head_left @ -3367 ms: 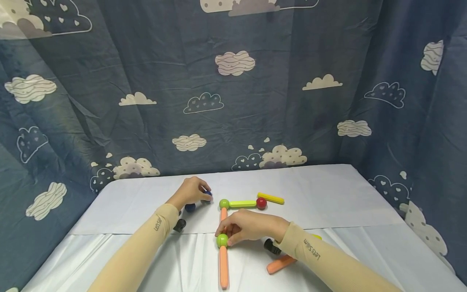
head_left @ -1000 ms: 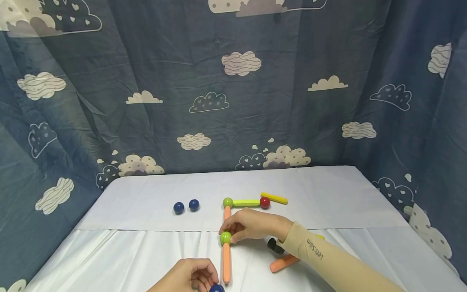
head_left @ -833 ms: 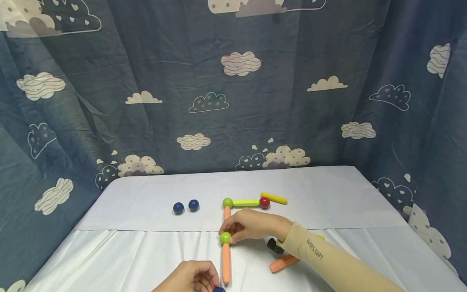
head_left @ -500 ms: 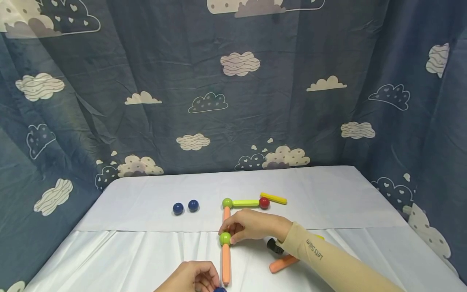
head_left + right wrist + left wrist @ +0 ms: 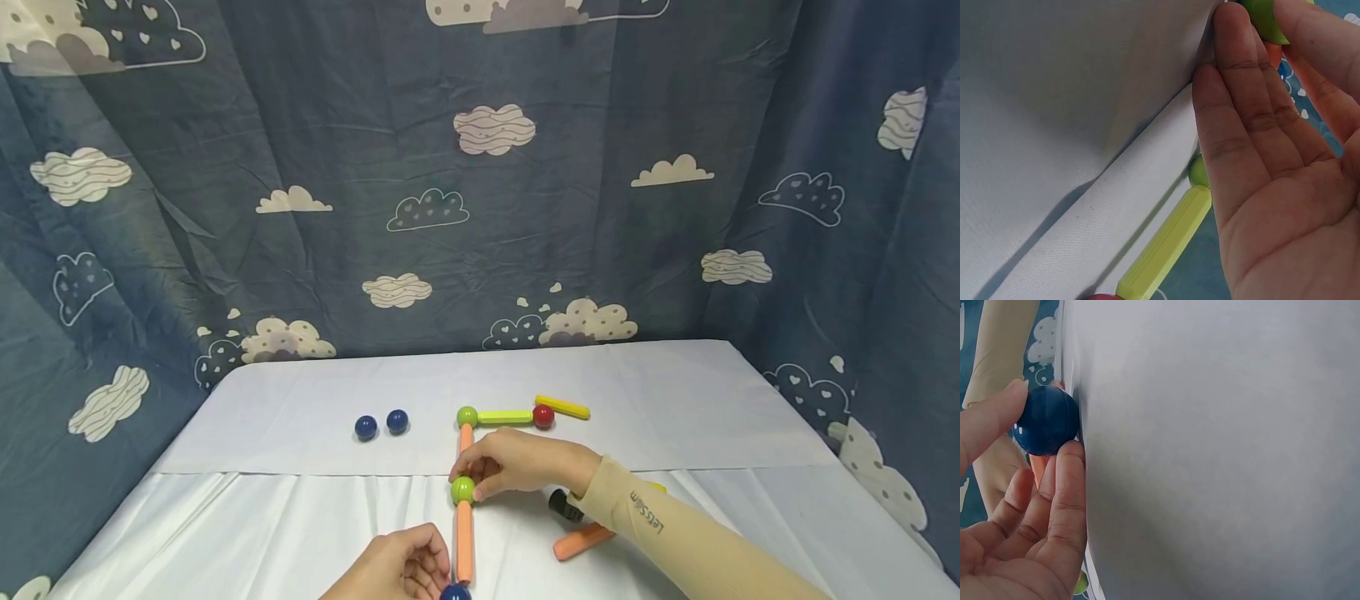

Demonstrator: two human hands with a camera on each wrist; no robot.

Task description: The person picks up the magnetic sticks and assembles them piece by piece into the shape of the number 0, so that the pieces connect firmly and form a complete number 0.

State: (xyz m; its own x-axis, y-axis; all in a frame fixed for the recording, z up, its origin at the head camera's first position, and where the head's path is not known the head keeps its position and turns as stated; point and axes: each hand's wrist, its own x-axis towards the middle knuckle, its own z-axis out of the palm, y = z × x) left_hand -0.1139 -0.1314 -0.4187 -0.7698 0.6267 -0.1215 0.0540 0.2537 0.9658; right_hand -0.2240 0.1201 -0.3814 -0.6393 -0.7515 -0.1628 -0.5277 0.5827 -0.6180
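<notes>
left hand (image 5: 397, 573): thumb and fingers pinch a dark blue ball (image 5: 454, 592) at the near end of the orange stick (image 5: 464, 540).
right hand (image 5: 517, 463): fingertips grip the green ball (image 5: 462, 490) atop that stick.

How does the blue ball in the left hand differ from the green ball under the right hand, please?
The blue ball is dark blue; the green ball is lime. The blue ball is pinched by the left hand at the near end of an orange stick; the green ball joins two orange sticks, held by the right hand. Both are glossy spheres.
</notes>
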